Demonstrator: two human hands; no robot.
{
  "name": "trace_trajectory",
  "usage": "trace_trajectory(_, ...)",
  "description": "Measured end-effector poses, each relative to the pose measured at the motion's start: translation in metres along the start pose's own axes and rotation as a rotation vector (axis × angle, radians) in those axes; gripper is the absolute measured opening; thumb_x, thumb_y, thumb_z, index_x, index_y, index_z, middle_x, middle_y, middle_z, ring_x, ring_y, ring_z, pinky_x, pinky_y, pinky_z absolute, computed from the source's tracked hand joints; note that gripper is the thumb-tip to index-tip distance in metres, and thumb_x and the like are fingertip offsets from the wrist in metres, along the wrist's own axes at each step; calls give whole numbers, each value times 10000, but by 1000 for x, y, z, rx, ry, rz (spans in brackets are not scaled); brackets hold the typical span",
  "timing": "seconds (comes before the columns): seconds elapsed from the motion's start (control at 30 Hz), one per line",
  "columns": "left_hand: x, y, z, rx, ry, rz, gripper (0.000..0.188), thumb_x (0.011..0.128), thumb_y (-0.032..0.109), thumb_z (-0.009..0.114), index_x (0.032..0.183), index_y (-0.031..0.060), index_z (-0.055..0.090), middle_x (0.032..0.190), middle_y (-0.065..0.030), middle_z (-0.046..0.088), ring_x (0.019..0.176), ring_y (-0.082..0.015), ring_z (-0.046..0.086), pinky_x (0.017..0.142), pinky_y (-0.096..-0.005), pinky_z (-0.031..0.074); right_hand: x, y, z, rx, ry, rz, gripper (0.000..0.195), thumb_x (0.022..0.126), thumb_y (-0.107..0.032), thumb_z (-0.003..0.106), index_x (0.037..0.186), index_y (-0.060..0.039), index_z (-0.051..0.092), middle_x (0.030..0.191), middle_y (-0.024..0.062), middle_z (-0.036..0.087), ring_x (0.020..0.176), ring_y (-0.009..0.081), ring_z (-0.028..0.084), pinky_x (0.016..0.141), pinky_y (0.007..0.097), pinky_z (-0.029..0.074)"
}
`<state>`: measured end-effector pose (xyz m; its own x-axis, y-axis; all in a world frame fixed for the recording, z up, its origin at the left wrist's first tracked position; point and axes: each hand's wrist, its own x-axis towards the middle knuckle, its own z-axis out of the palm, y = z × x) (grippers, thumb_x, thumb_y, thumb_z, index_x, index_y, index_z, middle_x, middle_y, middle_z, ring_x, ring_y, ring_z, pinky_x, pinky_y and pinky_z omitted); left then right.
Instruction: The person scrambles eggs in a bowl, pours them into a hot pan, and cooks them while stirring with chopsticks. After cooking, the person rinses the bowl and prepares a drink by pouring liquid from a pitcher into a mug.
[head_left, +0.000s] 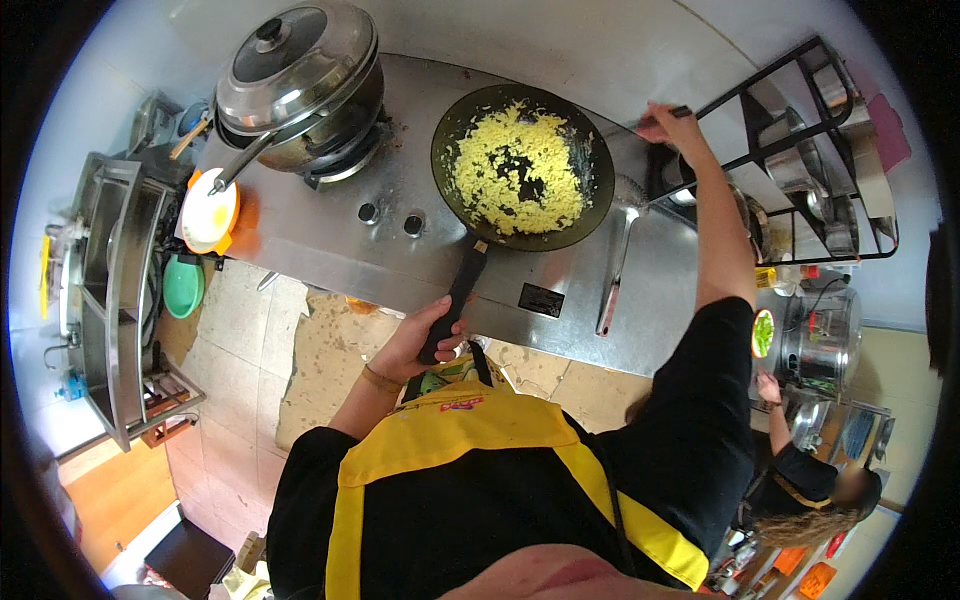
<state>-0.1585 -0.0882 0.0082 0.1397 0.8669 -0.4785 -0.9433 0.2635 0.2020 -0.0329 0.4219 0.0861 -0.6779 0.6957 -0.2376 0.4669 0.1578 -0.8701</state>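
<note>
My left hand (415, 337) is wrapped around the black handle of a deep frying pan (442, 176). Loose, crumbled scrambled egg (517, 210) forms a rough ring in the pan, with dark metal showing at its middle. My right hand (667, 127) reaches past the pan to the far right, beside the rack. Its fingers are closed around a short dark handle (681, 112); what the handle belongs to is hidden. Between the pan and my right forearm, a metal ladle (615, 277) lies on the steel stove top (405, 274).
A lidded metal wok (300, 97) stands on the left burner, its handle jutting over an orange-rimmed bowl (210, 214). A black rack (795, 142) holds metal pots at right. Further right, a co-worker (795, 480) reaches toward a bowl of chopped greens (763, 334). Steel sinks (112, 262) stand left.
</note>
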Motion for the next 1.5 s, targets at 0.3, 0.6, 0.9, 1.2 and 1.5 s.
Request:
trace_trajectory(0.3, -3, -2, 2, 21, 27, 2, 382, 976, 343, 452, 1281, 114, 433, 794, -9, 449, 588, -80, 388, 466, -199, 329, 3, -2, 7, -69, -169, 146, 364, 910, -330, 593, 933, 32, 611, 850, 134, 649, 678, 245, 684, 645, 330, 580)
trace_trajectory(0.6, -3, -6, 6, 39, 51, 32, 431, 979, 376, 444, 1318, 111, 418, 783, 13, 433, 548, -63, 353, 452, -189, 288, -46, -7, 108, -47, -305, -65, 317, 903, -278, 595, 960, 26, 669, 863, 130, 697, 819, 206, 693, 725, 288, 556)
trace_trajectory(0.9, -4, -5, 8, 23, 50, 22, 399, 979, 363, 445, 1301, 127, 428, 784, 8, 431, 563, -77, 358, 458, -201, 290, -58, -3, 152, 289, -41, -129, 240, 901, -172, 606, 936, 61, 649, 837, 167, 689, 704, 204, 698, 605, 265, 567)
trace_trajectory(1.2, -2, -1, 3, 12, 9, -8, 372, 983, 365, 432, 1280, 140, 433, 782, 10, 431, 553, -73, 355, 455, -203, 282, -32, 17, 162, 356, -15, -193, 323, 942, -214, 555, 1020, 95, 602, 907, 175, 676, 776, 245, 697, 692, 287, 578)
trace_trajectory(1.5, -2, 3, -3, 12, -35, -11, 347, 994, 314, 414, 1266, 100, 429, 784, -10, 435, 581, -87, 376, 472, -209, 323, -21, 17, 152, 389, 192, -265, 303, 929, -228, 567, 949, 66, 636, 873, 148, 681, 747, 213, 696, 651, 297, 583)
